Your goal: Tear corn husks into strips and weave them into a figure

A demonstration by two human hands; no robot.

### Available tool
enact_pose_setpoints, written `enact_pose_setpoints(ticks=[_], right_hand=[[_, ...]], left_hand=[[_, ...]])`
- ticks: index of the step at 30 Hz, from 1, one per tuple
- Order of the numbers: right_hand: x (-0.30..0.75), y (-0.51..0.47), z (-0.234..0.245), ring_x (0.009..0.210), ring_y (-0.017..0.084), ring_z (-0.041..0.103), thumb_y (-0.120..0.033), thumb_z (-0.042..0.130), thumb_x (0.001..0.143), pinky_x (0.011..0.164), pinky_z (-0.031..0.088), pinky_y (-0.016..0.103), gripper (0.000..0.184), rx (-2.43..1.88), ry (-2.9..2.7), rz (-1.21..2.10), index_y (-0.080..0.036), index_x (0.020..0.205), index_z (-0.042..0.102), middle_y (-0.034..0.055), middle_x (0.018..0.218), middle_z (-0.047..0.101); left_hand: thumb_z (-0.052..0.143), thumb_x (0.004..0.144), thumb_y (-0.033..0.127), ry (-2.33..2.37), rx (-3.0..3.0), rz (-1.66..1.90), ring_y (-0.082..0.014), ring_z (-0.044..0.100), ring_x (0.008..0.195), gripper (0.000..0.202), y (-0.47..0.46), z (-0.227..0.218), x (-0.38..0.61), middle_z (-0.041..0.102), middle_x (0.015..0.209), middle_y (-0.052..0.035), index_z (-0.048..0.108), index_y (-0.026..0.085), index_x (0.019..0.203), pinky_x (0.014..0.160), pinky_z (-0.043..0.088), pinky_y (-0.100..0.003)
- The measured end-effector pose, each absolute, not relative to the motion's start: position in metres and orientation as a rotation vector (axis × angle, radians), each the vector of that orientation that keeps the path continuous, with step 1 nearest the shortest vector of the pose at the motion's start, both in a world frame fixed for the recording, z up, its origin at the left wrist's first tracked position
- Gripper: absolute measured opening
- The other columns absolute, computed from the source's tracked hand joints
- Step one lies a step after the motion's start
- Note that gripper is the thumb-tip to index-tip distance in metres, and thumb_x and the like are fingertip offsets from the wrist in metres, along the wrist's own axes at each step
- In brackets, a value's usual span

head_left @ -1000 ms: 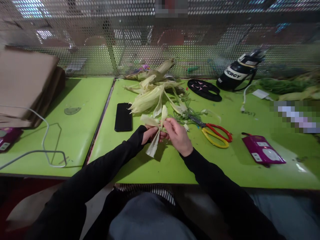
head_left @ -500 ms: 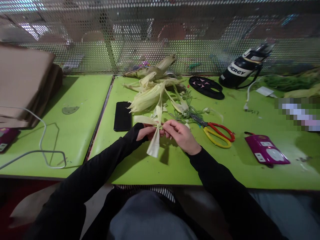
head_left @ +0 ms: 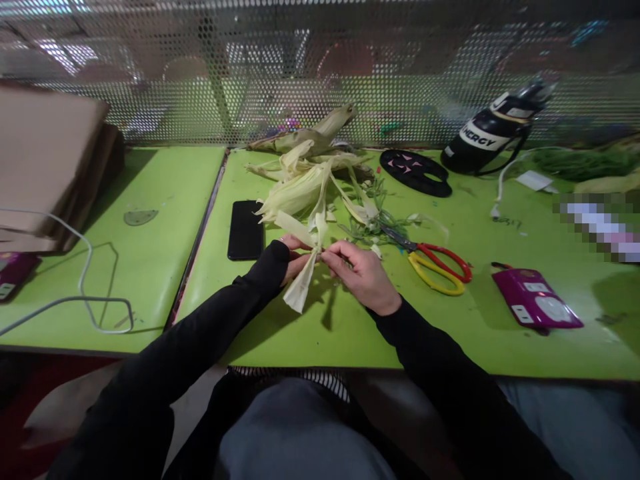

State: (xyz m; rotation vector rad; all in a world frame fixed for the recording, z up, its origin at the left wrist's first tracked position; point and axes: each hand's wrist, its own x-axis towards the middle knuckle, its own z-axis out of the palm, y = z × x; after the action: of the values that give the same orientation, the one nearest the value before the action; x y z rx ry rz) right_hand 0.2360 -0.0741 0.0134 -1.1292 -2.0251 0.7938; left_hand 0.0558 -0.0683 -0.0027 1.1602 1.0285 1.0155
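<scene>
Between my hands is a pale corn husk strip [head_left: 301,288], gathered at its middle, with loose ends fanning toward me and away. My left hand [head_left: 295,259] is closed on it from the left, its fingers partly behind the husk. From the right, my right hand [head_left: 364,277] pinches at the gathered middle with thumb and forefinger; the fingertips hide any finer detail there. Just beyond lies a heap of corn husks [head_left: 295,190]. Scissors [head_left: 435,263] with one red and one yellow handle rest to the right, blades by green scraps [head_left: 373,223].
A black phone [head_left: 245,230] lies left of the husks. Behind them are a black palette-shaped plate [head_left: 415,173] and a leaning dark bottle [head_left: 483,137] near a perforated metal screen [head_left: 170,113]. A purple pouch [head_left: 537,298] is at right; brown cardboard [head_left: 45,160] and a cable [head_left: 87,267] occupy the left.
The husk strip has turned between my hands: its lower end has swung left, and its left-pointing end now angles upward. Both hands remain at the gathered middle.
</scene>
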Motion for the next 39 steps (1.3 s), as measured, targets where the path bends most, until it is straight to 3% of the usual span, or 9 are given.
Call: enact_pose_setpoints(ticks=[3, 10, 16, 22, 25, 28, 31, 36, 39], right_hand=[[0.236, -0.075, 0.014, 0.058, 0.013, 0.056, -0.032, 0.051, 0.095, 0.056, 0.040, 0.025, 0.019, -1.074, -2.093, 0.712, -0.018, 0.089, 0.063, 0.0015, 0.074, 0.068], [0.235, -0.082, 0.018, 0.051, 0.011, 0.047, -0.027, 0.048, 0.096, 0.054, 0.036, 0.025, 0.021, -1.077, -2.137, 0.596, -0.019, 0.080, 0.059, -0.0025, 0.060, 0.056], [0.236, -0.087, 0.021, 0.056, 0.011, 0.052, -0.026, 0.047, 0.096, 0.056, 0.039, 0.025, 0.020, -0.986, -2.130, 0.597, -0.021, 0.080, 0.059, -0.0006, 0.070, 0.064], [0.238, -0.083, 0.019, 0.054, 0.011, 0.050, -0.028, 0.047, 0.095, 0.055, 0.038, 0.026, 0.022, -1.012, -2.145, 0.553, -0.021, 0.077, 0.056, -0.0008, 0.068, 0.063], [0.239, -0.077, 0.016, 0.061, 0.014, 0.054, -0.028, 0.049, 0.096, 0.061, 0.041, 0.029, 0.018, -1.086, -2.137, 0.391, -0.021, 0.083, 0.058, 0.0014, 0.073, 0.064], [0.241, -0.071, 0.010, 0.081, 0.020, 0.061, -0.022, 0.054, 0.093, 0.074, 0.045, 0.035, 0.008, -1.049, -2.112, 0.131, -0.021, 0.099, 0.059, 0.0054, 0.092, 0.067], [0.242, -0.070, 0.006, 0.099, 0.024, 0.058, -0.020, 0.063, 0.087, 0.085, 0.043, 0.042, 0.026, -0.879, -2.144, -0.139, -0.025, 0.112, 0.059, 0.0058, 0.108, 0.065], [0.241, -0.078, 0.007, 0.094, 0.021, 0.058, -0.022, 0.065, 0.089, 0.085, 0.041, 0.040, 0.025, -0.685, -2.255, -0.211, -0.032, 0.112, 0.065, -0.0004, 0.096, 0.071], [0.240, -0.082, 0.008, 0.091, 0.020, 0.061, -0.023, 0.058, 0.093, 0.080, 0.045, 0.037, 0.017, -0.723, -2.163, -0.065, -0.029, 0.108, 0.065, 0.0012, 0.094, 0.073]], left_hand=[[0.084, 0.063, 0.036, 0.913, 1.091, 0.992, -0.0128, 0.062, 0.065, 0.043, -0.071, -0.003, 0.060, 0.070, 0.083, -0.0058, 0.071, 0.011, 0.095, 0.061, 0.050, -0.025], [0.089, 0.052, 0.041, 0.819, 0.983, 1.085, -0.0091, 0.055, 0.055, 0.043, -0.070, -0.004, 0.070, 0.061, 0.057, 0.0016, 0.060, 0.013, 0.068, 0.055, 0.047, -0.023], [0.086, 0.058, 0.048, 0.749, 1.033, 1.100, -0.0095, 0.057, 0.055, 0.043, -0.073, 0.004, 0.068, 0.061, 0.058, 0.0019, 0.061, 0.015, 0.069, 0.057, 0.050, -0.026], [0.086, 0.060, 0.036, 0.813, 1.099, 1.049, -0.0109, 0.059, 0.057, 0.034, -0.070, 0.008, 0.064, 0.062, 0.058, 0.0012, 0.061, 0.015, 0.066, 0.060, 0.053, -0.027], [0.084, 0.061, 0.034, 0.830, 1.094, 1.023, -0.0111, 0.061, 0.061, 0.030, -0.067, 0.010, 0.059, 0.065, 0.064, -0.0003, 0.063, 0.014, 0.070, 0.065, 0.054, -0.027], [0.081, 0.066, 0.028, 0.828, 1.159, 1.003, -0.0116, 0.062, 0.067, 0.023, -0.062, 0.009, 0.053, 0.069, 0.073, -0.0019, 0.067, 0.014, 0.076, 0.069, 0.054, -0.026], [0.085, 0.061, 0.027, 0.833, 1.127, 0.997, -0.0129, 0.063, 0.068, 0.027, -0.059, 0.004, 0.052, 0.070, 0.074, -0.0012, 0.069, 0.015, 0.079, 0.068, 0.054, -0.026], [0.081, 0.068, 0.040, 0.776, 0.995, 1.026, -0.0140, 0.063, 0.068, 0.032, -0.062, -0.004, 0.058, 0.067, 0.067, -0.0016, 0.074, 0.013, 0.084, 0.069, 0.053, -0.027], [0.083, 0.067, 0.034, 0.721, 0.975, 0.958, -0.0114, 0.062, 0.064, 0.031, -0.064, -0.002, 0.060, 0.069, 0.070, -0.0017, 0.073, 0.012, 0.087, 0.070, 0.054, -0.026]])
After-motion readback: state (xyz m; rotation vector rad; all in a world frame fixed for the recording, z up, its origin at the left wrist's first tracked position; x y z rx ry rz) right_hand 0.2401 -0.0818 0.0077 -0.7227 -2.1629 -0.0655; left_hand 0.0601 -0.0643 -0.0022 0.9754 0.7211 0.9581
